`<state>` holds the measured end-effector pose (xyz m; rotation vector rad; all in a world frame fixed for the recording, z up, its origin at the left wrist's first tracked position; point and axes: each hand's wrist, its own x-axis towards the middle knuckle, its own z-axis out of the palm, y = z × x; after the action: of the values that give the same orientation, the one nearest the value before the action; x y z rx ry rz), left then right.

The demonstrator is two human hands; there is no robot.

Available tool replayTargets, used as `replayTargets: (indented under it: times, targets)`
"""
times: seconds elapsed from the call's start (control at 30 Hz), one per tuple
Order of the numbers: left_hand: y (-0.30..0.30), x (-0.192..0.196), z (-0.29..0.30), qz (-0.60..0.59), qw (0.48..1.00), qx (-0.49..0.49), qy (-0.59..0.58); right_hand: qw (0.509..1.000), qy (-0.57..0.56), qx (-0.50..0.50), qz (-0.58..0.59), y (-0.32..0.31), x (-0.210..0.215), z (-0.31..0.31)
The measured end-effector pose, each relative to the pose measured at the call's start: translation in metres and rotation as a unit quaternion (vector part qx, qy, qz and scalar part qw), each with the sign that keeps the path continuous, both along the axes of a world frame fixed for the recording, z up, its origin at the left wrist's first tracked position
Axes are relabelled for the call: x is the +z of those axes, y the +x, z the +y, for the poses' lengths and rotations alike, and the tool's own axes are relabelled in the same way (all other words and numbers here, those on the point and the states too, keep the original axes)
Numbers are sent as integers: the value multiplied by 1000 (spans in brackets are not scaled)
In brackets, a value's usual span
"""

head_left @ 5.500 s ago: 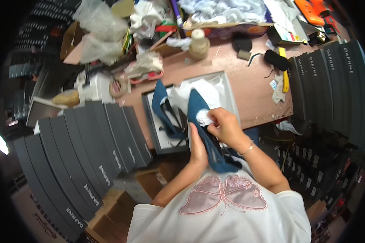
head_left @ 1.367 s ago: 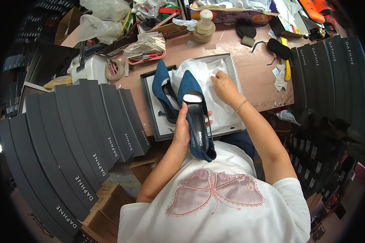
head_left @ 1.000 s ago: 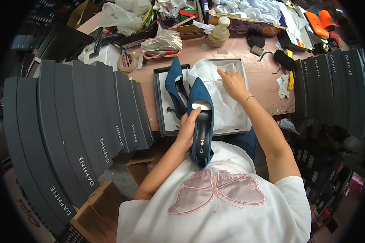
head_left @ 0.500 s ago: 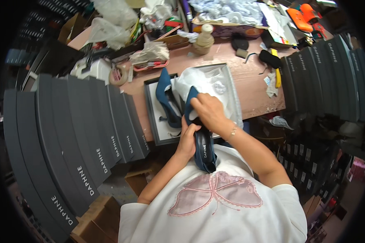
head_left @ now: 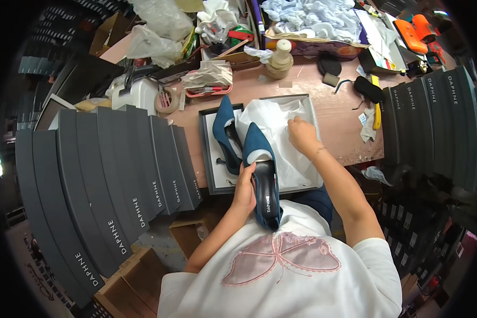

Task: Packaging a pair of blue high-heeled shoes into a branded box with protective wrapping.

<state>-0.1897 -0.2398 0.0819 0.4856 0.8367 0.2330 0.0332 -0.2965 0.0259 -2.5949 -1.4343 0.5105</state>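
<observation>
A dark blue pointed pump (head_left: 258, 142) is in my left hand (head_left: 244, 186), which is closed round its side, toe pointing away from me. White stuffing (head_left: 260, 155) shows inside the toe, and the insole is black. My right hand (head_left: 304, 137) hangs over crumpled white tissue paper (head_left: 270, 117), its fingers curled closed; what lies in them, if anything, is hidden. The matching blue pump (head_left: 225, 124) rests on its side in the left part of an open grey shoebox (head_left: 215, 190), beside the tissue.
Stacked grey shoeboxes (head_left: 108, 175) rise on the left, and more shoeboxes (head_left: 416, 116) on the right. Along the back of the pink table (head_left: 345, 124) are a squat bottle (head_left: 279, 61), a pink tray (head_left: 209, 91), a tape roll (head_left: 167, 100) and a yellow-handled cutter (head_left: 377, 114).
My right hand has left the pump's toe and moved right, over the tissue paper. White stuffing now shows in the shoe opening. My left hand keeps its hold.
</observation>
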Motion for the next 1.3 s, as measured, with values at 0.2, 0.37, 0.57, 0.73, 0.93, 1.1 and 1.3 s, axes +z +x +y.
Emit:
replayTargets:
  times: [0.2,0.37,0.57,0.73,0.93,1.1,1.3]
  targets:
    - [7,0,2,-48,997,13,-61,964,169,126,162,-73,136,-23]
    - [11,8,-14,-98,994,27,-28,978,181,104,31,-99,113,-5]
    - [16,31,-19,-117,993,9,23,966,238,93,-25,-88,117,-21]
    - [10,28,-12,-153,987,-46,12,912,338,-35,229,-78,122,-37]
    - [32,17,16,-80,919,-127,364,924,300,-47,234,-61,140,-50]
    - [48,28,0,-67,900,-96,419,918,332,-99,192,-60,124,-51]
    - [18,46,24,-170,923,-265,222,897,384,-148,160,-22,119,-53]
